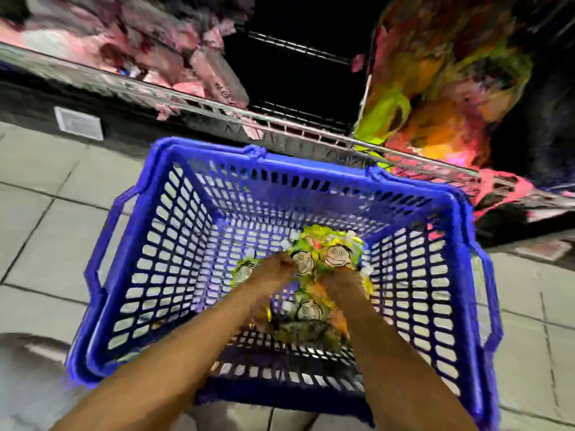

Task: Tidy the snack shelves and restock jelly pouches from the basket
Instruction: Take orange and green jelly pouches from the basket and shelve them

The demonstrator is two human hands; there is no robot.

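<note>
Both hands down inside the blue basket (pixel 174 194), buried in the heap of jelly pouches (pixel 323 259). Left hand (pixel 273 272) at the heap's left edge, fingers curled in among green-yellow wrappers, apparently pinching one; exact hold blurred. Right hand (pixel 345 284) just right of it, fingers sunk under the pouches and hidden by them, so grip impossible to tell. Forearms bare, reaching in from the basket's near rim and converging toward the heap.

Pouches piled in the basket's right half, toward its far wall: green and yellow packs printed with smiling cartoon faces, several faces turned up. One more face-up pouch (pixel 309 311) between the two wrists, nearer the basket's near rim. One stray pouch (pixel 245 270) just left of the left hand, touching it or nearly so. Left half of the basket floor bare, pale tiles visible through the mesh.

Basket standing on the grey tiled floor (pixel 46 213), handles folded down along the rims. Beyond the basket's far rim, a wire shelf (pixel 217 110) running across: pink packs (pixel 205 66) stacked beyond the basket's far left corner, a dark gap directly beyond the far rim, orange and green bags (pixel 445 98) beyond the far right corner. Everything on the shelf heavily smeared by motion blur.
</note>
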